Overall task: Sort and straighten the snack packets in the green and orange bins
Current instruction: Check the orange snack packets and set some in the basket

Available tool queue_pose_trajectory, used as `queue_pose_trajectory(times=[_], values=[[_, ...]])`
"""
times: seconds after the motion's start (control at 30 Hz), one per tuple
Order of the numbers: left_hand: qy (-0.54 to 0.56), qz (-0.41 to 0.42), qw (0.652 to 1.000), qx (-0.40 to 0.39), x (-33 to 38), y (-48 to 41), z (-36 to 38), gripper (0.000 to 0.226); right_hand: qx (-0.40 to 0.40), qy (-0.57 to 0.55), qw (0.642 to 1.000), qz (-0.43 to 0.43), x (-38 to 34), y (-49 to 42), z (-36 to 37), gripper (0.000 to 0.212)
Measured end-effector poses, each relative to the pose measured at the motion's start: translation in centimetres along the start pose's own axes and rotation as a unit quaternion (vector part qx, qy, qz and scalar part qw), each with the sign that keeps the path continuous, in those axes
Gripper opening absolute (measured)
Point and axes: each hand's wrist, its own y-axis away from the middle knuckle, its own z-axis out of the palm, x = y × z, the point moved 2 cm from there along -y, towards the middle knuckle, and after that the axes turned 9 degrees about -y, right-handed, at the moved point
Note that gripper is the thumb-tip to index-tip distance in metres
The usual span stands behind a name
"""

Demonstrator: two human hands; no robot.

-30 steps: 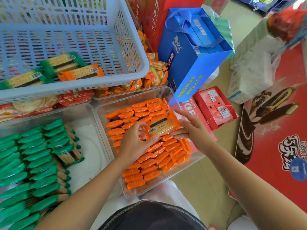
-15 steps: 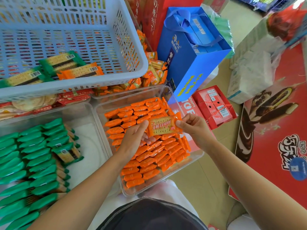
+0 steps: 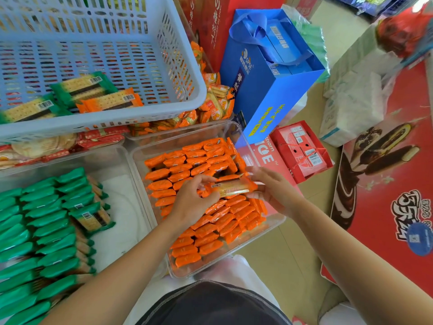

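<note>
A clear bin (image 3: 254,151) on the right holds rows of orange snack packets (image 3: 187,167) standing on edge. Over its middle, my left hand (image 3: 192,202) and my right hand (image 3: 274,191) hold one orange packet (image 3: 230,187) between them, each pinching an end, with the packet turned on its long edge. A second clear bin (image 3: 131,195) on the left holds rows of green packets (image 3: 46,219); one green packet (image 3: 91,216) lies flat, face up, beside the rows.
A pale blue slotted basket (image 3: 182,73) at the back holds two green packets and one orange packet (image 3: 110,102). Further bins of snacks sit under it. A blue gift bag (image 3: 269,90), red boxes (image 3: 302,151) and a large red carton (image 3: 386,184) stand on the floor to the right.
The orange packet, held flat and face up between both hands, has been turned onto its edge and lowered toward the rows. Both hands have stayed over the middle of the orange bin.
</note>
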Motion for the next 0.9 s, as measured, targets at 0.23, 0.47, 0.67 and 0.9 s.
queue_pose_trajectory(times=[0.23, 0.47, 0.67, 0.9], values=[[-0.184, 0.119, 0.975, 0.047, 0.0, -0.4, 0.3, 0.072, 0.007, 0.13, 0.985, -0.113, -1.8, -0.6, 0.1, 0.03], [-0.502, 0.145, 0.853, -0.015, -5.4, -1.3, 1.6, 0.087, 0.014, 0.427, 0.803, -0.415, -4.5, -2.1, 1.1, 0.027], [-0.529, 0.154, 0.834, 0.004, -5.6, -1.4, 1.9, 0.084, -0.068, 0.533, 0.698, -0.474, -2.9, -3.0, 2.5, 0.02], [-0.534, 0.155, 0.831, -0.002, -6.0, -1.5, 2.1, 0.085, -0.063, 0.569, 0.7, -0.427, -0.3, -4.8, 3.2, 0.027]])
